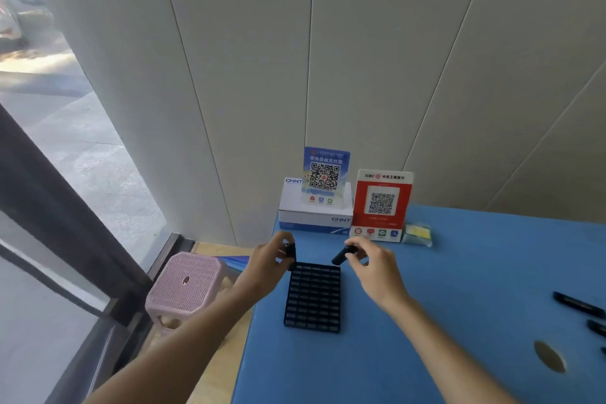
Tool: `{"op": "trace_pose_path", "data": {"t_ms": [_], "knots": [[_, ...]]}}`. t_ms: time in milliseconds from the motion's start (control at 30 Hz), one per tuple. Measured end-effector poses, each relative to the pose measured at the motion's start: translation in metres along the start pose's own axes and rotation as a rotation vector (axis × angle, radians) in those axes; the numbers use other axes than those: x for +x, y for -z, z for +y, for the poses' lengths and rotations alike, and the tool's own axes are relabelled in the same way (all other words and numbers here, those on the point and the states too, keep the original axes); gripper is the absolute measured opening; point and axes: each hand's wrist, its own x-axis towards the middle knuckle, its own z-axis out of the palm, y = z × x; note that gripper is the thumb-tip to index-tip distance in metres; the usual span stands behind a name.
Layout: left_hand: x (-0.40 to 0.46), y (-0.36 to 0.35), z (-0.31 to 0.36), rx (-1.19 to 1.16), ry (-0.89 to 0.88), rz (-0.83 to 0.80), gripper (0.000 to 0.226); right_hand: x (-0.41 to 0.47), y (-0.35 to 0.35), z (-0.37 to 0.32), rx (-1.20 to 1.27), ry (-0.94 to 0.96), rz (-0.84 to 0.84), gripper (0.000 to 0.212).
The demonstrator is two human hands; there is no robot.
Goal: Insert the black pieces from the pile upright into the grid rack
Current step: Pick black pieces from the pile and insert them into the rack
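**Q.** What lies at the left of the frame, and what does the left hand hold?

**A.** Lower left of centre stands a pink perforated stool, off the blue table. The left hand pinches one black piece near its upper end, held nearly upright, its lower tip at the far-left corner of the black grid rack. Whether the tip has entered a cell cannot be told.

**Q.** And at centre?

**A.** The rack lies flat on the table, its cells apparently unfilled. Behind it, upper centre, stand a white CHNT box, a blue QR-code sign and a red ICBC QR-code sign.

**Q.** The right hand?

**A.** The right hand pinches a second black piece by its upper end, tilted, above the rack's far-right corner.

**Q.** How should the pieces handle?

**A.** Judged small, light, rigid and smooth: a fingertip pinch high on the body leaves the lower end free to enter a cell. The pile lies at the lower right edge.
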Motion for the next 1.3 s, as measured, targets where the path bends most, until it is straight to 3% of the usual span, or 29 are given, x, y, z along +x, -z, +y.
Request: {"op": "trace_pose_path", "data": {"t_ms": [267,500,833,1000,1300], "knots": [[0.024,-0.013,-0.015,-0.015,-0.027,-0.100,0.025,0.007,-0.018,0.014,-0.089,-0.062,-0.060,0.021],[0.030,-0.014,-0.026,0.058,-0.135,-0.149,0.030,0.008,-0.019,0.017,-0.171,-0.009,-0.079,0.020],[0.027,-0.020,-0.027,0.102,-0.160,-0.149,0.028,0.012,-0.027,0.002,-0.309,0.016,-0.174,0.027],[0.023,-0.007,-0.015,0.274,-0.267,-0.135,0.039,0.001,-0.005,-0.011,-0.387,-0.014,-0.180,0.050],[0.024,-0.011,0.047,0.500,-0.556,-0.031,0.053,-0.050,0.053,-0.014,-0.635,-0.105,-0.037,0.054]]}}
